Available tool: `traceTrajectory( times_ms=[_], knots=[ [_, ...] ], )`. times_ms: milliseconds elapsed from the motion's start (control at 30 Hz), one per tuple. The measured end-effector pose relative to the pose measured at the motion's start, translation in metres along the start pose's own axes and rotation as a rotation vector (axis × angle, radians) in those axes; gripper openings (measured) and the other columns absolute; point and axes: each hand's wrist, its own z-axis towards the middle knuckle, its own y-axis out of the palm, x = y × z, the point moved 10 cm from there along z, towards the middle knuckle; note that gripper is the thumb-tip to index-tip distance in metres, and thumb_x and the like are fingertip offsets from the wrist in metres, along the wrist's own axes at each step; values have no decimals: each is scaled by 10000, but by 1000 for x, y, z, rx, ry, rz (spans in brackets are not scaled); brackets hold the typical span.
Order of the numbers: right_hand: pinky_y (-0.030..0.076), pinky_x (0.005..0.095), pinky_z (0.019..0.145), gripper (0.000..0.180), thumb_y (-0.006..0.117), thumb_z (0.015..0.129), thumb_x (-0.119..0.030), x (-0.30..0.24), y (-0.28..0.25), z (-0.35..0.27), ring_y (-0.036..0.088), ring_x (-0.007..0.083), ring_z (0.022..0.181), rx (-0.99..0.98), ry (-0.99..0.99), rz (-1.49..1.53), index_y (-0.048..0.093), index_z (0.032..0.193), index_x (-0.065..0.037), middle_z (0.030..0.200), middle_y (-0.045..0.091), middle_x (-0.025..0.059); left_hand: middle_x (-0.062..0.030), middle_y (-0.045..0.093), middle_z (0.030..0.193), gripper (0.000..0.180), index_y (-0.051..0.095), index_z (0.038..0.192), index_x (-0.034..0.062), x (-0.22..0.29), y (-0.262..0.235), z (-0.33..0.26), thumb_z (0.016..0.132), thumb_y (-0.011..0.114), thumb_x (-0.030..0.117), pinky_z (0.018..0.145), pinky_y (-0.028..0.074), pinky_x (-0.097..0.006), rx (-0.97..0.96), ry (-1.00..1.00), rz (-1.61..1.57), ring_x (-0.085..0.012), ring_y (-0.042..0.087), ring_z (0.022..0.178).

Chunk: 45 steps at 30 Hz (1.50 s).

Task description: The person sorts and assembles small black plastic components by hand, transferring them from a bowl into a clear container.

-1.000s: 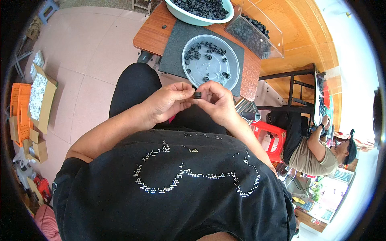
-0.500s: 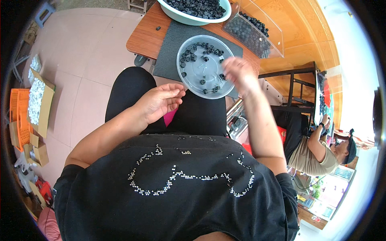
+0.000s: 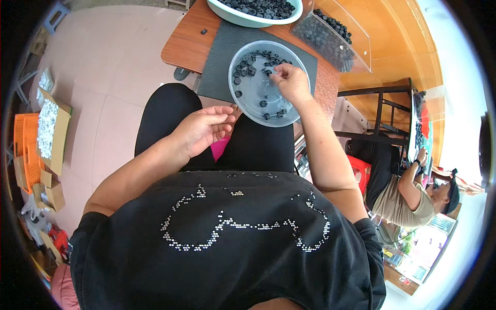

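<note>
A: Reaching into the shallow grey dish (image 3: 247, 101), the right hand (image 3: 290, 82) is being held over the small black rings (image 3: 251, 58), fingertips pinched close together. Whether a ring is being held in that grip can't be told, too small.

B: And the left hand (image 3: 202, 129)?

A: It's being kept half-curled above the lap, palm up, nothing visible in it. The dish is sitting on a dark mat (image 3: 221, 51) at the table (image 3: 181, 44) edge, w/ rings scattered mostly along its far rim.

B: Risks?

A: Dish is lying near the table's front edge, so it's being judged that a push from the right wrist could tip or slide it off. Rings are tiny and look smooth; a loose pinch could let one be dropped to the floor (image 3: 103, 77). The big bowl of rings (image 3: 256, 13) and the clear tray (image 3: 336, 36) are standing close behind, so parts could get mixed.
</note>
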Motion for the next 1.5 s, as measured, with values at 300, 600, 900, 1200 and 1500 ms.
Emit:
traceTrajectory(
  times_ms=[300,600,900,1200,1500],
  knots=[
    [494,322,643,163,696,747,-80,-32,15,-33,619,215,711,-43,-35,164,666,891,-10,825,654,136,-44,610,1016,247,534,1161,56,-1,-4,0,924,545,128,763,477,-252,-11,20,31,-118,578,858],
    [501,346,634,218,678,752,-66,-123,25,-104,639,276,731,-320,-266,373,684,966,-24,809,645,168,-21,626,949,253,584,1158,15,2,10,-1,931,550,121,715,483,-193,-51,80,41,-64,563,784],
    [518,357,713,212,665,750,-26,-46,11,-13,629,290,745,69,-335,-180,687,961,-35,843,639,158,-44,599,939,130,572,1022,35,-1,0,2,930,549,124,767,483,-230,-14,79,26,-110,572,831],
    [511,317,679,220,672,763,-50,-91,10,-68,664,194,789,-65,-117,357,642,981,-31,869,690,121,-46,614,950,138,576,1021,41,7,7,0,937,538,144,797,482,-246,-34,102,42,-121,588,866],
    [515,346,685,188,640,782,-14,-102,7,-105,654,281,777,36,-356,251,659,969,-7,890,672,170,-24,610,899,150,612,1030,29,-10,8,0,924,555,118,683,475,-200,-76,-3,22,-81,559,764]
  ],
)
